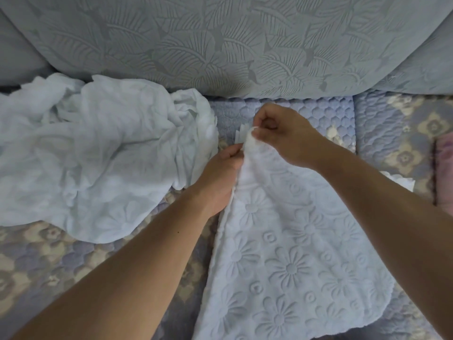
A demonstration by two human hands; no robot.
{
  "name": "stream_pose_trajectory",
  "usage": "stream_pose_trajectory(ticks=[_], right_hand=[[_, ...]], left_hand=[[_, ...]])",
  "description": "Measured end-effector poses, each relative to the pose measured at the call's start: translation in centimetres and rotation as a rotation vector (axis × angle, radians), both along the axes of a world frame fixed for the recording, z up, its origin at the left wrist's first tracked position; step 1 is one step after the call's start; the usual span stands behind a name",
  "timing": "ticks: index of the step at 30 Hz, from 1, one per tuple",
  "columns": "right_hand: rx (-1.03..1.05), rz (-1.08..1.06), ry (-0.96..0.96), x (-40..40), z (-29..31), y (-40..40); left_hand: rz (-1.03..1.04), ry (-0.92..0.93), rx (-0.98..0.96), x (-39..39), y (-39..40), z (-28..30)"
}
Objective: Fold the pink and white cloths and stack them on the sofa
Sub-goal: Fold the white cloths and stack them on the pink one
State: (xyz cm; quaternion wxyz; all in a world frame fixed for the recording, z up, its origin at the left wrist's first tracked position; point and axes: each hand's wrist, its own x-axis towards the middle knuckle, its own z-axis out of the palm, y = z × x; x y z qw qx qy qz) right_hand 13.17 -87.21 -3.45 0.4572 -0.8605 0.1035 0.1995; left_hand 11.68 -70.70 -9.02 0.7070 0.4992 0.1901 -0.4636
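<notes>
A white cloth with embossed flowers (pixel 294 253) hangs from both my hands over the sofa seat (pixel 61 266) and spreads toward the bottom of the view. My right hand (pixel 282 136) pinches its top corner between thumb and fingers. Just below and to the left, my left hand (pixel 220 177) grips the cloth's left edge. A crumpled heap of white cloth (pixel 98 155) lies on the seat at the left. A strip of pink cloth (pixel 445 173) shows at the right edge.
The grey leaf-patterned sofa back (pixel 220 45) fills the top of the view. The seat has a blue quilted cover with flower patches. A small white piece (pixel 402 180) lies beyond my right forearm.
</notes>
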Motion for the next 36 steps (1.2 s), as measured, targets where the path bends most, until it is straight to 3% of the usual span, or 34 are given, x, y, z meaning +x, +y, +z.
stream_pose_trajectory(ticks=[5, 9, 13, 18, 20, 24, 27, 36], right_hand=[[-0.021, -0.198, 0.014, 0.5, -2.2, 0.8], [0.153, -0.231, 0.185, 0.0, -2.8, 0.2], [0.053, -0.173, 0.195, -0.2, -2.1, -1.1], [0.024, -0.197, 0.122, -0.1, -1.3, -0.8], [0.005, -0.187, 0.107, 0.0, -1.2, -0.2], [-0.104, -0.108, 0.099, 0.1, -1.6, 0.8], [-0.161, -0.044, 0.140, 0.2, -1.7, 1.0], [-0.280, 0.041, 0.109, 0.0, -0.6, 1.1]], left_hand=[[0.009, 0.026, -0.046, -0.4, 0.0, -0.1], [-0.069, -0.113, -0.026, -0.9, 0.2, 0.0], [-0.051, -0.157, -0.033, -2.3, 1.7, 0.9], [-0.373, -0.671, 0.566, -11.3, 6.9, 0.8], [-0.438, -0.678, 0.704, -15.1, 8.2, 1.1], [-0.346, -0.812, 0.861, -19.6, 8.2, 1.9], [-0.403, -0.794, 0.927, -21.5, 7.8, 1.7], [-0.249, -0.610, 1.003, -22.0, 8.3, 2.0]])
